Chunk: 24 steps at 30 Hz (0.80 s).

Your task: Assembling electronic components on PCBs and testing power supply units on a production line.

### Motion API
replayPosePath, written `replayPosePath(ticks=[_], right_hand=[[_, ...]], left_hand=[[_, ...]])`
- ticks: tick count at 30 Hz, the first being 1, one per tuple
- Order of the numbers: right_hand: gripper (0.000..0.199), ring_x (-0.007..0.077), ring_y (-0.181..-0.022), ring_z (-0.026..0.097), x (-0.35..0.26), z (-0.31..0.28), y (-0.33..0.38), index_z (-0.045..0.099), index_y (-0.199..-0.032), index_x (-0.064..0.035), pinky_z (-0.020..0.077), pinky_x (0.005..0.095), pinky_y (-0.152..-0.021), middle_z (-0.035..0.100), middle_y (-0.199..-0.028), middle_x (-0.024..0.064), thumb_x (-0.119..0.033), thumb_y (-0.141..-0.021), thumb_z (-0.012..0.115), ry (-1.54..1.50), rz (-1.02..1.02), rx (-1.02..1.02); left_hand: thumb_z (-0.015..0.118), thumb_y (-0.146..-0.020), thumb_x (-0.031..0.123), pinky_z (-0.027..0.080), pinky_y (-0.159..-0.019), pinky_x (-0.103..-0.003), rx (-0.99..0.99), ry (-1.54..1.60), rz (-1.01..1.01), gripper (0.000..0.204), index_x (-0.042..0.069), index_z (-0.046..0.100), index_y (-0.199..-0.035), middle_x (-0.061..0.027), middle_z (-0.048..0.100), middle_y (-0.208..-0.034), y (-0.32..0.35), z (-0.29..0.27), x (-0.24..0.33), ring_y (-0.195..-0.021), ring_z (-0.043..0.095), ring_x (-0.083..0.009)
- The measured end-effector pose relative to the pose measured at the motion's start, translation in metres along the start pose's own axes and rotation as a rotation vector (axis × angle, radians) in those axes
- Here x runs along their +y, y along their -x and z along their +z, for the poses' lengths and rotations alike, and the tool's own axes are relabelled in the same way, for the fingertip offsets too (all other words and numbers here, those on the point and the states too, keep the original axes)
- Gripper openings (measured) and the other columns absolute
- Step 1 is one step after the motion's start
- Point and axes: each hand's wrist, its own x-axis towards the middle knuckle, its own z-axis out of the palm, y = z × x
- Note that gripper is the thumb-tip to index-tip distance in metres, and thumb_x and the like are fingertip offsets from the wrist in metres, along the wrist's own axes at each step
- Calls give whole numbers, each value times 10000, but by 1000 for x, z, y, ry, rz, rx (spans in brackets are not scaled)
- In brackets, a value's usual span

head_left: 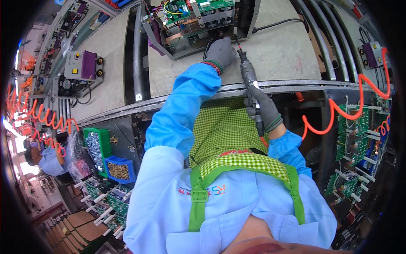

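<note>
My right hand, in a grey glove, is wrapped round a grey pneumatic screwdriver. The tool's bit points away from me, toward the lower right edge of an open metal-framed machine chassis. Inside that chassis sit green circuit boards, wires and metal blocks. My gloved left hand reaches into its near side, beside some black cables. The left fingertips are hidden by the frame and the hand itself, so what they touch does not show.
The chassis stands on a pale board across metal rollers. A coiled orange air hose hangs at right. Left stand a grey-purple unit, a green bin and a blue bin of small parts. Circuit boards hang at right.
</note>
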Motion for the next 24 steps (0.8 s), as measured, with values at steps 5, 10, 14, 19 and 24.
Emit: replayPosePath(ticks=[5,10,14,19,24], right_hand=[[327,62,-493,489,6,3,-6,584,-949,-116,381,213,-409,544,-699,-18,-440,-904,599,51,27,22],[307,20,-514,359,2,9,38,564,-1049,-120,242,184,-419,431,-706,-69,-380,-889,600,190,-44,-12],[430,52,-485,413,6,-5,74,495,-1124,-66,293,175,-383,479,-778,-2,-328,-816,641,225,54,-102],[465,56,-447,412,15,-5,72,491,-1118,-51,292,184,-344,490,-775,9,-327,-797,683,287,18,-192],[550,61,-480,424,13,20,70,484,-1143,-55,318,184,-384,493,-802,15,-413,-774,682,395,-13,-247]], left_hand=[[618,-794,249,522,-776,-486,-118,4,3,314,-5,597,-977,-242,665,-923,0,-13,7,-889,650,-400],[609,-819,240,505,-798,-459,62,155,171,361,11,528,-1085,-231,650,-929,75,-80,16,-880,628,-398],[563,-845,194,499,-812,-491,-166,-55,-24,228,48,629,-1007,-198,664,-917,197,-170,-59,-904,643,-384],[625,-762,190,519,-758,-459,-421,-574,-497,215,41,686,-904,-189,673,-850,326,-265,-188,-845,655,-373],[761,-746,351,533,-815,-434,-496,-539,-828,407,4,702,-949,-205,685,-963,404,-247,-236,-934,659,-370]])
